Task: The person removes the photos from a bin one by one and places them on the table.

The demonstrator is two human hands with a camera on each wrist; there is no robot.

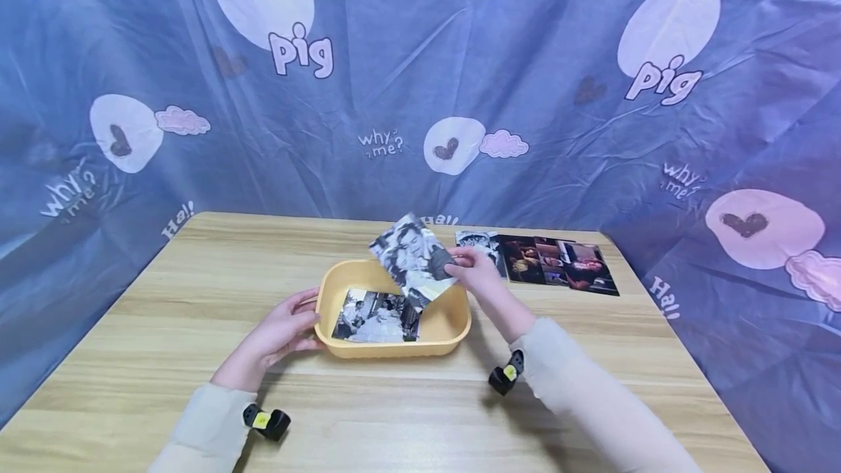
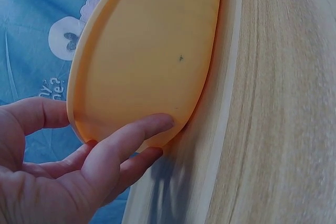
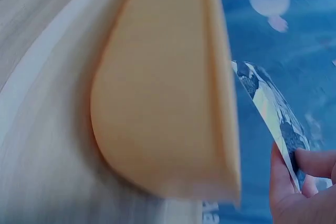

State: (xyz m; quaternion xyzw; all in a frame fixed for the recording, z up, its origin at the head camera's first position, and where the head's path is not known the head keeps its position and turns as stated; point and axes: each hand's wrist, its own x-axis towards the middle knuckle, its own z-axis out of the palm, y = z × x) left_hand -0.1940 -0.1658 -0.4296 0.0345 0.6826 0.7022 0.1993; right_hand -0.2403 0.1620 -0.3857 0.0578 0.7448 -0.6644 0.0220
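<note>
A yellow plastic basket (image 1: pixel 394 350) stands on the table. My left hand (image 1: pixel 285 327) holds its left end; in the left wrist view my fingers (image 2: pixel 131 135) lie against the outer wall. My right hand (image 1: pixel 482 276) pinches a black-and-white photo (image 1: pixel 409 258) by its right edge, tilted above the basket's far right part. The right wrist view shows this photo (image 3: pixel 275 114) edge-on between thumb and fingers. Inside the basket, another black-and-white photo (image 1: pixel 374 318) lies on the floor at the left; whether more lie beneath it I cannot tell.
Several overlapping photos lie in a row at the table's back right: a black-and-white one (image 1: pixel 479 242) and darker coloured ones (image 1: pixel 591 268). The wooden table (image 1: pixel 394 414) meets a blue printed cloth (image 1: pixel 368 93) behind and at the sides.
</note>
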